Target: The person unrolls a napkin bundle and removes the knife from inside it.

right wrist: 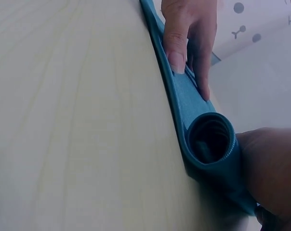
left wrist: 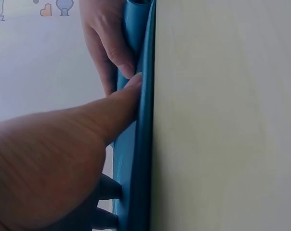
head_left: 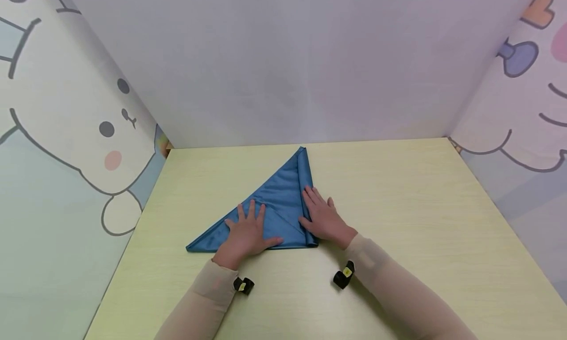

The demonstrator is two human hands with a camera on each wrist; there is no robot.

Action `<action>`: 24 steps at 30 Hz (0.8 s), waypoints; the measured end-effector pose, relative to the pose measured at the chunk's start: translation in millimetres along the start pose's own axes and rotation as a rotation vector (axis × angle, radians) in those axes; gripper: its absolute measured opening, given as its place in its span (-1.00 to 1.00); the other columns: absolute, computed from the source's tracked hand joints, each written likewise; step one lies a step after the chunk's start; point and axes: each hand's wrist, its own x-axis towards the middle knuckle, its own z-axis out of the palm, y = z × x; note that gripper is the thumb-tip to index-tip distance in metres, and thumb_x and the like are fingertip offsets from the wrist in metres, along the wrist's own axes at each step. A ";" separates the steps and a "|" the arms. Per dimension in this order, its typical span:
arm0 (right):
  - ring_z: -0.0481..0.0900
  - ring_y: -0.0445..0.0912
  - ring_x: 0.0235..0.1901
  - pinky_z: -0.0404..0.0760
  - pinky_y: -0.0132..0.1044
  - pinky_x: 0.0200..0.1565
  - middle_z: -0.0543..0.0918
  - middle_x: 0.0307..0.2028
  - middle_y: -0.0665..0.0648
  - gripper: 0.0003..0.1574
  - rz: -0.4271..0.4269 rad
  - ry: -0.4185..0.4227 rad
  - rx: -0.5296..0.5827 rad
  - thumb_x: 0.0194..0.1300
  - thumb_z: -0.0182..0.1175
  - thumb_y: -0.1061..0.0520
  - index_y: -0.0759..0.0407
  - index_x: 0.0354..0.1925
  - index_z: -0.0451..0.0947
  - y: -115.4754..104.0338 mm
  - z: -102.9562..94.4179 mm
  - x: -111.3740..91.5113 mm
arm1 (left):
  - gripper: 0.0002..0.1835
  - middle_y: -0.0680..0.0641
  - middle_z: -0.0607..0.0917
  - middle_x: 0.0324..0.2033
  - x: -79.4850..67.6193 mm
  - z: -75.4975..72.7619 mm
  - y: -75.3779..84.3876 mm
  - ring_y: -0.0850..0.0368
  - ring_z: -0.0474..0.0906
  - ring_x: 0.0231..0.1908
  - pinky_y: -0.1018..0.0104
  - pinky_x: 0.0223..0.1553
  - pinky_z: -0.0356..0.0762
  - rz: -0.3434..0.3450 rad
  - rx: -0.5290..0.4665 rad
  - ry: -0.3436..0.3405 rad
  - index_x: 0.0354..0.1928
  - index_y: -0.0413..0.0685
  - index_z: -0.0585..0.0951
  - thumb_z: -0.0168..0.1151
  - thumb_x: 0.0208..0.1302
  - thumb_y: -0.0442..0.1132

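Observation:
A blue cloth (head_left: pixel 283 192) lies on the table as a triangle, its right side rolled into a narrow tube (head_left: pixel 304 168). With fingers spread, my left hand (head_left: pixel 247 234) presses on the flat part near the front edge. My right hand (head_left: pixel 327 221) rests along the tube, fingers fairly straight and pointing away from me, thumb over its inner side. In the right wrist view the tube's near end (right wrist: pixel 227 175) shows as a round, hollow opening with layered cloth. The left wrist view has my left thumb (left wrist: pixel 121 103) on the cloth close to the right hand.
The pale wood-grain table (head_left: pixel 398 207) extends on both sides of the cloth. A plain light wall panel (head_left: pixel 288 64) stands behind it, with cartoon-printed panels (head_left: pixel 66 133) at the sides. Each wrist wears a small black device (head_left: pixel 343 275).

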 end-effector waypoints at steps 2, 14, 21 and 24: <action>-0.22 0.07 0.48 -0.07 0.33 0.29 -0.12 0.51 0.16 -0.01 0.004 0.006 0.007 0.37 0.08 -0.18 0.21 0.51 -0.09 1.0 -0.3 -0.5 | 0.22 -0.26 -0.16 0.49 -0.1 0.1 -0.1 -0.44 -0.25 0.40 -0.57 0.05 0.05 -0.001 -0.001 -0.006 0.53 0.00 -0.06 -0.06 -0.01 0.64; -0.19 0.06 0.48 -0.06 0.30 0.31 -0.09 0.50 0.18 -0.06 0.013 0.022 0.040 0.39 0.08 -0.10 0.24 0.50 -0.08 7.1 -5.8 -6.8 | 0.22 -0.27 -0.14 0.48 -0.1 1.1 -2.0 -0.45 -0.24 0.40 -0.59 0.04 0.04 0.007 -0.012 0.008 0.53 -0.01 -0.04 -0.04 -0.02 0.63; -0.18 0.06 0.48 -0.08 0.29 0.32 -0.07 0.50 0.18 -0.08 0.034 0.032 0.046 0.39 0.06 -0.06 0.23 0.50 -0.08 12.2 -7.4 -10.2 | 0.22 -0.26 -0.14 0.49 0.6 2.2 -1.9 -0.45 -0.23 0.40 -0.58 0.03 0.05 0.009 -0.008 0.006 0.53 -0.01 -0.05 -0.06 -0.01 0.64; -0.19 0.06 0.48 -0.09 0.28 0.32 -0.07 0.50 0.18 -0.08 0.041 0.036 0.052 0.39 0.04 -0.06 0.23 0.50 -0.09 15.9 -6.9 -11.0 | 0.22 -0.26 -0.14 0.48 0.0 0.5 -1.3 -0.45 -0.23 0.40 -0.58 0.04 0.06 0.011 0.001 0.007 0.53 -0.01 -0.05 -0.06 -0.01 0.64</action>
